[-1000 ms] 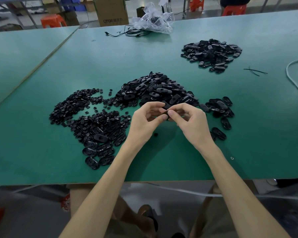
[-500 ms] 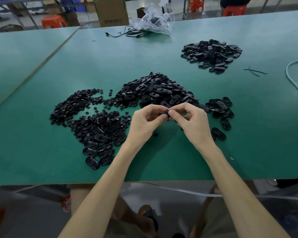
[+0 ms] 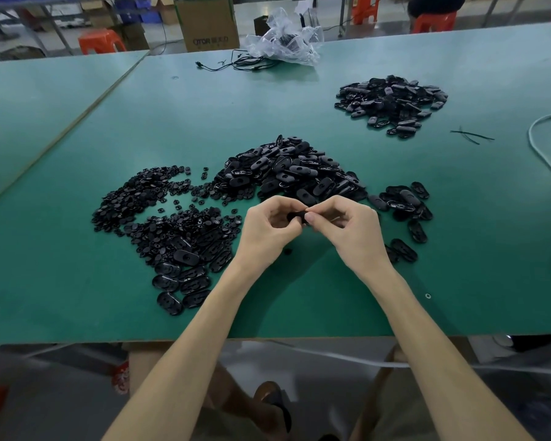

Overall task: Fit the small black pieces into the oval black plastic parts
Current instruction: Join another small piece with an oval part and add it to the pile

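Note:
My left hand (image 3: 268,230) and my right hand (image 3: 350,230) meet above the green table (image 3: 77,297), both pinching one black oval part (image 3: 296,216) between their fingertips. Most of that part is hidden by my fingers, and I cannot see a small piece in it. A big heap of oval parts (image 3: 287,173) lies just beyond my hands. A spread of small black pieces (image 3: 147,205) lies to the left. One small piece (image 3: 288,251) sits alone under my hands.
Several oval parts (image 3: 182,278) lie near the front left, another group of oval parts (image 3: 404,205) at my right, and a far pile of oval parts (image 3: 392,101) at the back right. A plastic bag (image 3: 287,43) with cables, a cardboard box (image 3: 207,25) and a white cable (image 3: 544,154) lie around.
My hands have stayed in the same place. The fingers have shifted slightly around the oval part, with my right thumb now over its end.

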